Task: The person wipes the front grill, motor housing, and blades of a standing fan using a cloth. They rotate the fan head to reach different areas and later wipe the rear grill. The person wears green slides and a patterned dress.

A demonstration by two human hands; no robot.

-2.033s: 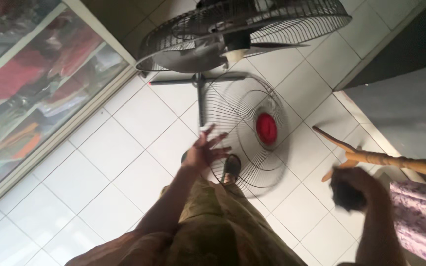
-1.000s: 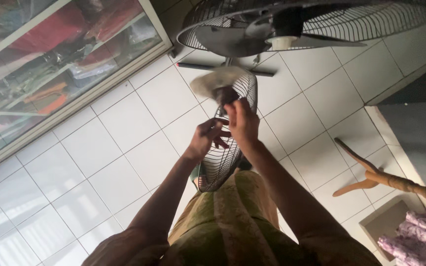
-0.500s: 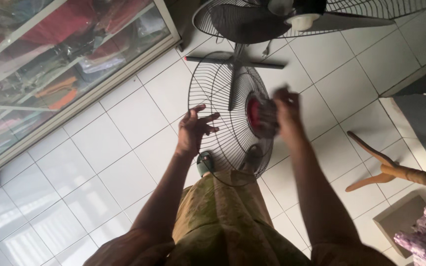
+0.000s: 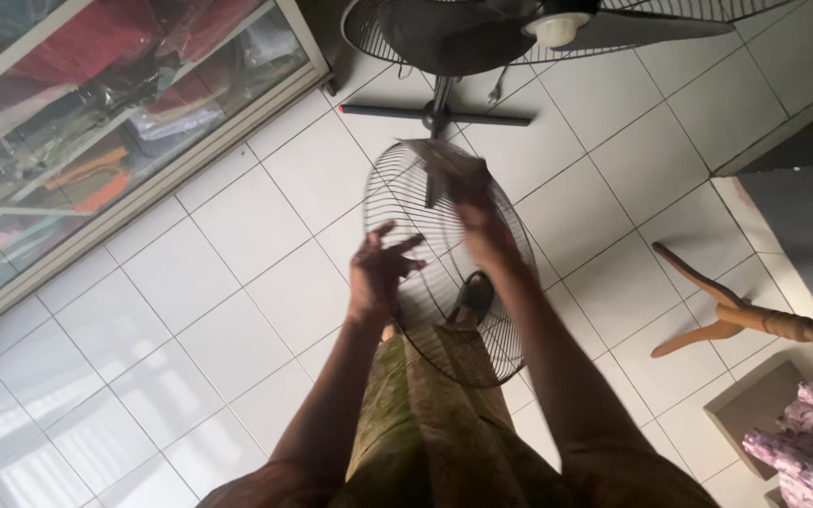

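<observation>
Closest to you, your legs in olive-green patterned cloth (image 4: pixel 425 423) fill the bottom of the view, with one sandalled foot (image 4: pixel 473 298) showing through the wires of the fan guard. Your left hand (image 4: pixel 378 268) rests against the left rim of the round wire fan guard (image 4: pixel 406 202), fingers spread and steadying it rather than closed around it. Your right hand (image 4: pixel 482 221) reaches up over the guard's face and presses a pale cloth (image 4: pixel 444 160) onto its upper wires; how tightly your fingers close on the cloth is blurred. The guard stands tilted above the white tiled floor (image 4: pixel 237 273). Beyond it stands the pedestal fan (image 4: pixel 482 28) on its cross base (image 4: pixel 435 115). A glass-fronted cabinet (image 4: pixel 96 113) runs along the left, and a wooden stand (image 4: pixel 736 315) sits at right.
</observation>
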